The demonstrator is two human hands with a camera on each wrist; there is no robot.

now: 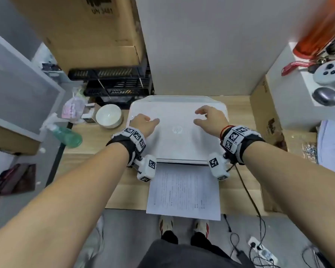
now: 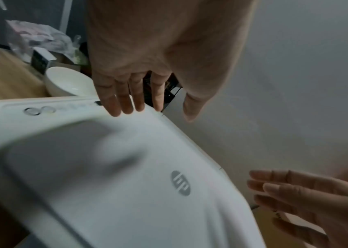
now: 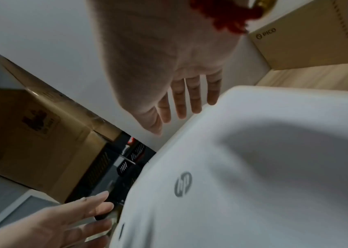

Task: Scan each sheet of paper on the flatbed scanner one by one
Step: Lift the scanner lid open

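Observation:
The white flatbed scanner (image 1: pixel 178 140) sits on the wooden desk with its lid down; the lid (image 2: pixel 147 167) (image 3: pixel 232 184) carries a grey logo. My left hand (image 1: pixel 145 122) (image 2: pixel 139 90) hovers over the lid's left part with straight fingers, holding nothing. Over the right part my right hand (image 1: pixel 209 117) (image 3: pixel 181 100) is spread with its fingers apart, also holding nothing. Whether either hand touches the lid I cannot tell. One printed sheet of paper (image 1: pixel 184 192) lies in front of the scanner and overhangs the desk's front edge.
A white bowl (image 1: pixel 108 116) and a green bottle (image 1: pixel 66 135) stand left of the scanner. Behind are a cardboard box (image 1: pixel 81 31) and black crates (image 1: pixel 112 82). At the right lies a stack of papers (image 1: pixel 333 144), beyond it a white box (image 1: pixel 290 89) bearing a controller. Cables (image 1: pixel 259 248) cross the floor.

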